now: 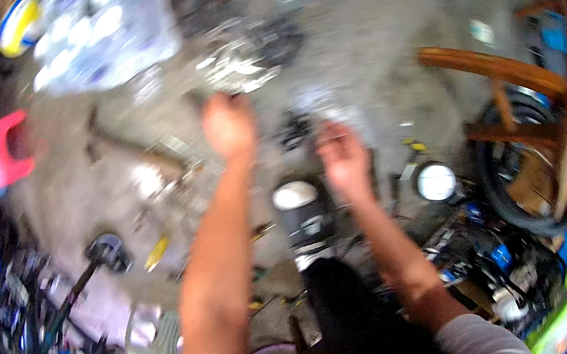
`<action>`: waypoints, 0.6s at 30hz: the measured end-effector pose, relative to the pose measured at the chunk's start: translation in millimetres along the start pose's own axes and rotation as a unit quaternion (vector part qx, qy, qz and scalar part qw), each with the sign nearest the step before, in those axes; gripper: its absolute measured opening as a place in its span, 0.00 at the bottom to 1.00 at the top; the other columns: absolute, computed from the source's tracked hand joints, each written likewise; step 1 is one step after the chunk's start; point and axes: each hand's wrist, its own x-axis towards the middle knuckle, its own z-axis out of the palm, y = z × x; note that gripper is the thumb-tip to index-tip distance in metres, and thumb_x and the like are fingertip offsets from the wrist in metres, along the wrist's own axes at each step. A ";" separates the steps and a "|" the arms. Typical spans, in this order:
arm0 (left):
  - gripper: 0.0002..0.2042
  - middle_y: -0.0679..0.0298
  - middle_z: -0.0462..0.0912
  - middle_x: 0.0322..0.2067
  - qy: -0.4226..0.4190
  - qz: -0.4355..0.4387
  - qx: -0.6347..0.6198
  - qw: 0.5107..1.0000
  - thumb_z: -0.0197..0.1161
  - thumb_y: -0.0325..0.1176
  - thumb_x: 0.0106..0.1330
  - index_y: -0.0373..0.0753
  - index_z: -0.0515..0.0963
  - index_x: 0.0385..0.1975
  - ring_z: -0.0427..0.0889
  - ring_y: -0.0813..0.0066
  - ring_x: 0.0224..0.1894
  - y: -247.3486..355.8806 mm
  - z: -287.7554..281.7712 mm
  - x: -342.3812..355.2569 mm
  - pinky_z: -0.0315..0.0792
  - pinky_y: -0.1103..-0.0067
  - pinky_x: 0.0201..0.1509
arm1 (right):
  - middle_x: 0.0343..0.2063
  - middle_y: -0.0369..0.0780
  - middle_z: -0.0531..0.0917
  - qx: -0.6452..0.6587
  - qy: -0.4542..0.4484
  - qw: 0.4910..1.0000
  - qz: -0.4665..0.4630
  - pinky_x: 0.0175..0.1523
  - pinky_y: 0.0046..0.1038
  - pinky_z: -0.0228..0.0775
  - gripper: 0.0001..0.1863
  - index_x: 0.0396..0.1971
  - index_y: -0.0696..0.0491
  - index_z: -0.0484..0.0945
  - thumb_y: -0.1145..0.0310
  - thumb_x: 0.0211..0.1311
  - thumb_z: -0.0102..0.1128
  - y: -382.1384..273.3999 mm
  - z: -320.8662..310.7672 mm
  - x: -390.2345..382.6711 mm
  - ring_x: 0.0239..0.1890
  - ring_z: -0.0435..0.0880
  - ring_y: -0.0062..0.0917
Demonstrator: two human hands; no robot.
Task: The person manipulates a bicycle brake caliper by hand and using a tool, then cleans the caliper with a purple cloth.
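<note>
My left hand (228, 125) reaches over the concrete floor, its fingers curled in. A small dark patch shows at its fingertips; blur hides what it is. To the right, my right hand (344, 157) is turned partly palm up with loosely bent fingers, and I make out nothing in it. Just beyond its fingertips lies a clear, shiny plastic piece (326, 103). A small black part (295, 128) sits on the floor between the two hands. Farther out, past my left hand, is a crumpled clear plastic wrap (239, 67).
Wrapped bottles (109, 42) stand at the far left, near a pink stool (4, 151). A wooden frame (500, 67) and a black tyre (498, 179) are at the right. My shoe (301, 211) is between my arms. Tools and clutter line both near sides.
</note>
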 end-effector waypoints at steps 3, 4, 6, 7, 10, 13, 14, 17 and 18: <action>0.12 0.48 0.87 0.34 0.022 0.028 0.056 0.998 0.67 0.37 0.63 0.34 0.85 0.35 0.87 0.48 0.38 -26.6 -10.1 9.9 0.78 0.59 0.45 | 0.39 0.42 0.84 -0.362 0.025 0.923 -0.129 0.40 0.26 0.78 0.13 0.50 0.54 0.82 0.72 0.67 0.63 -1.2 28.1 -9.2 0.35 0.85 0.23; 0.11 0.47 0.87 0.36 -0.007 0.008 0.038 0.999 0.66 0.36 0.63 0.33 0.85 0.35 0.87 0.47 0.39 -21.5 -7.4 10.1 0.78 0.59 0.46 | 0.39 0.42 0.84 -0.342 0.032 0.934 -0.100 0.39 0.26 0.78 0.13 0.50 0.55 0.81 0.72 0.66 0.64 -11.5 29.0 -11.8 0.33 0.84 0.24; 0.10 0.47 0.88 0.39 -0.031 -0.014 0.005 0.999 0.66 0.34 0.63 0.33 0.85 0.36 0.87 0.46 0.41 -18.3 -7.7 9.3 0.78 0.59 0.48 | 0.40 0.42 0.82 -0.362 0.032 0.924 -0.122 0.39 0.27 0.77 0.14 0.50 0.55 0.81 0.72 0.67 0.64 -20.2 23.3 -11.0 0.33 0.84 0.26; 0.11 0.48 0.88 0.39 -0.029 -0.018 -0.020 0.999 0.66 0.35 0.64 0.33 0.85 0.38 0.87 0.46 0.41 -21.3 -5.5 7.0 0.78 0.59 0.48 | 0.41 0.42 0.82 -0.371 0.031 0.921 -0.118 0.39 0.27 0.77 0.13 0.51 0.55 0.81 0.73 0.67 0.63 -26.9 24.7 -11.4 0.33 0.84 0.26; 0.14 0.52 0.88 0.35 -0.015 -0.005 -0.048 0.999 0.67 0.32 0.63 0.35 0.82 0.46 0.87 0.52 0.38 -14.2 -10.3 -9.7 0.78 0.62 0.46 | 0.41 0.42 0.81 -0.394 0.033 0.908 -0.136 0.39 0.27 0.77 0.14 0.51 0.54 0.80 0.73 0.67 0.63 -37.3 25.7 0.8 0.34 0.84 0.26; 0.22 0.56 0.85 0.32 -0.001 -0.012 -0.045 0.999 0.70 0.31 0.61 0.35 0.77 0.54 0.84 0.57 0.35 -8.4 -14.0 -15.2 0.77 0.64 0.45 | 0.41 0.41 0.81 -0.401 0.023 0.901 -0.164 0.40 0.26 0.77 0.14 0.52 0.54 0.80 0.74 0.68 0.62 -42.1 33.3 10.7 0.35 0.83 0.25; 0.23 0.56 0.85 0.33 0.017 0.000 -0.049 0.999 0.73 0.36 0.60 0.35 0.78 0.55 0.84 0.57 0.36 -7.6 -5.9 -13.6 0.77 0.65 0.47 | 0.41 0.40 0.81 -0.379 0.024 0.911 -0.158 0.40 0.26 0.77 0.13 0.52 0.54 0.80 0.75 0.68 0.62 -41.0 33.6 12.3 0.36 0.83 0.24; 0.20 0.51 0.85 0.35 0.028 -0.028 -0.021 0.999 0.72 0.34 0.61 0.33 0.78 0.51 0.84 0.52 0.39 0.6 -3.0 -5.2 0.77 0.61 0.48 | 0.42 0.39 0.81 -0.331 0.003 0.933 -0.137 0.42 0.23 0.77 0.14 0.52 0.54 0.80 0.77 0.68 0.63 -32.8 42.2 10.6 0.37 0.82 0.21; 0.15 0.50 0.84 0.36 0.053 -0.023 -0.015 0.998 0.70 0.33 0.62 0.33 0.80 0.46 0.84 0.49 0.40 -3.0 -0.3 -2.8 0.77 0.59 0.48 | 0.42 0.39 0.82 -0.332 0.001 0.934 -0.131 0.42 0.23 0.76 0.14 0.53 0.54 0.80 0.77 0.69 0.62 -30.0 44.7 6.4 0.37 0.82 0.20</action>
